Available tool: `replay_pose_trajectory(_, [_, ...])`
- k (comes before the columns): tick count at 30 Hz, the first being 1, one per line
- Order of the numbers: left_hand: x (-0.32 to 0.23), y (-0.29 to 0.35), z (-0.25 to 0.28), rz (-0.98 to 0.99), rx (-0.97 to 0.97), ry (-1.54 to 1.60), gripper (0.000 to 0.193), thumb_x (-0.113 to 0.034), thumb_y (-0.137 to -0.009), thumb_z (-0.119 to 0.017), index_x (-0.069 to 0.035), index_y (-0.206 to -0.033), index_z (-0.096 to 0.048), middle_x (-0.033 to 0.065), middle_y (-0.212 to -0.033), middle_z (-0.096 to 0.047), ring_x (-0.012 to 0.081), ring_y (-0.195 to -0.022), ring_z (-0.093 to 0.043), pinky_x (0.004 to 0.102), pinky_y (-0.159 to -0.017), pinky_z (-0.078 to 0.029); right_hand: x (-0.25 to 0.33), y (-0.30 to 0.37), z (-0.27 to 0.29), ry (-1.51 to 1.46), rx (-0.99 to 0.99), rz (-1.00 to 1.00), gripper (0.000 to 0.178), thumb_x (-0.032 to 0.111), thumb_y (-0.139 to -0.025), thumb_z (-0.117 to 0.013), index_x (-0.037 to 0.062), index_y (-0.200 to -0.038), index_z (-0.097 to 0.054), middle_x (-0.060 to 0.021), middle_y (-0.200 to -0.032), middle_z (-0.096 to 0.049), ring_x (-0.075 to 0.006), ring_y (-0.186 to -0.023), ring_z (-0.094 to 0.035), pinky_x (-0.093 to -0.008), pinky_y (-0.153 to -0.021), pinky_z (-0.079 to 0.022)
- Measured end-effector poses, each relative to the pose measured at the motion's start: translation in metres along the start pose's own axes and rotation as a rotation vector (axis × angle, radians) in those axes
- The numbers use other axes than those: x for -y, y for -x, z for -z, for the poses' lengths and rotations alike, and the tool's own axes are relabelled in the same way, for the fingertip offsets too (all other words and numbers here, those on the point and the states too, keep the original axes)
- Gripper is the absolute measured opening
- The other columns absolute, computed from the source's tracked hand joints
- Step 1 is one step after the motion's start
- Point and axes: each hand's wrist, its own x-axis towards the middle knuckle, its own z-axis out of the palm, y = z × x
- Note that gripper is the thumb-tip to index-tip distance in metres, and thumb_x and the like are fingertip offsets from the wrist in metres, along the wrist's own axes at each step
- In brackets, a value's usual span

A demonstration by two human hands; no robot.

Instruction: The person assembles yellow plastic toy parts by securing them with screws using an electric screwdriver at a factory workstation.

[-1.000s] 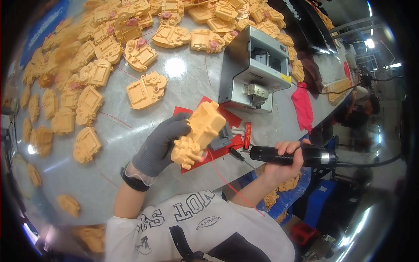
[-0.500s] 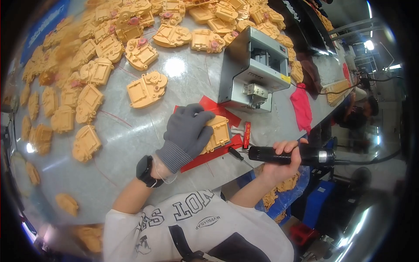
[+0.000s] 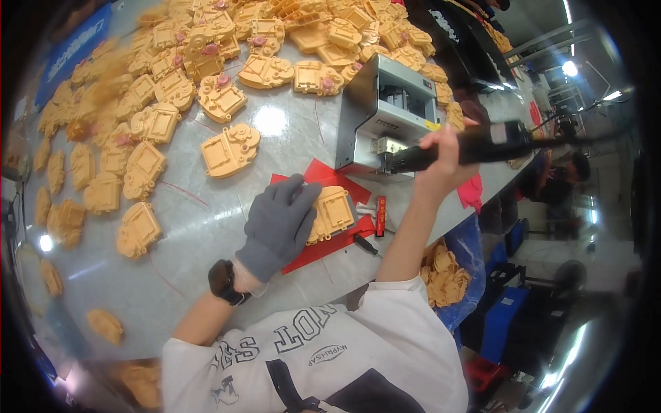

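Note:
My left hand, in a grey glove, presses down on a yellow plastic housing that lies on a red mat on the grey table. My right hand grips a black electric screwdriver, raised with its tip pointing at the front of a grey screw feeder box. A black watch sits on my left wrist.
Many yellow plastic housings are spread over the table's left and far side. A small red tool and a black bit lie by the mat. A blue bin of yellow parts stands below the table edge. Another person is at the right.
My left hand has laid the yellow housing flat on the red mat and holds it down. My right hand has lifted the screwdriver from beside the mat up to the feeder box.

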Motion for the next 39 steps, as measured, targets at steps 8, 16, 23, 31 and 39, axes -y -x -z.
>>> replay_pose_trajectory(8, [0.012,0.039,-0.021,-0.086,-0.181,0.187,0.060,-0.017,-0.065,-0.070,-0.006,-0.119,-0.046,0.0189,-0.117,-0.048,0.0353,-0.099,-0.052,0.0419,-0.081,-0.044,0.035,0.040,0.014,-0.181,0.135,-0.095,0.042,0.005,-0.074,-0.052,-0.0005,-0.112,-0.037,-0.0070,-0.064,-0.048,-0.0153,-0.046,-0.047,-0.0299,-0.052,-0.044])
replay_pose_trajectory(16, [0.017,0.040,-0.019,-0.067,-0.099,0.210,0.054,-0.022,-0.069,-0.068,-0.009,-0.117,-0.048,0.0159,-0.113,-0.048,0.0335,-0.097,-0.051,0.0396,-0.077,-0.044,0.050,0.077,0.012,-0.329,0.392,-0.119,0.046,0.000,-0.070,-0.052,0.0008,-0.111,-0.032,-0.0096,-0.061,-0.048,-0.0180,-0.047,-0.049,-0.0319,-0.048,-0.044])
replay_pose_trajectory(23, [0.018,0.042,-0.016,-0.045,-0.043,0.219,0.064,-0.020,-0.065,-0.072,-0.008,-0.121,-0.045,0.0173,-0.115,-0.049,0.0349,-0.100,-0.051,0.0413,-0.082,-0.043,0.037,0.080,0.014,-0.290,0.398,-0.123,0.044,0.002,-0.071,-0.053,0.0010,-0.110,-0.033,-0.0085,-0.061,-0.047,-0.0164,-0.045,-0.046,-0.0300,-0.047,-0.043])
replay_pose_trajectory(31, [0.018,0.041,-0.016,-0.060,-0.088,0.233,0.052,-0.022,-0.069,-0.067,-0.008,-0.116,-0.049,0.0146,-0.104,-0.050,0.0311,-0.093,-0.051,0.0390,-0.076,-0.043,0.034,0.082,0.008,-0.265,0.365,-0.185,0.043,0.000,-0.072,-0.053,0.0024,-0.110,-0.033,-0.0086,-0.061,-0.047,-0.0155,-0.043,-0.044,-0.0295,-0.045,-0.041])
replay_pose_trajectory(39, [0.022,0.040,-0.019,-0.063,-0.038,0.230,0.064,-0.019,-0.064,-0.072,-0.007,-0.121,-0.045,0.0178,-0.112,-0.050,0.0359,-0.097,-0.052,0.0415,-0.080,-0.044,0.031,0.086,0.002,-0.228,0.443,-0.147,0.041,-0.002,-0.070,-0.056,0.0037,-0.104,-0.034,-0.0085,-0.061,-0.048,-0.0153,-0.044,-0.045,-0.0297,-0.045,-0.043])
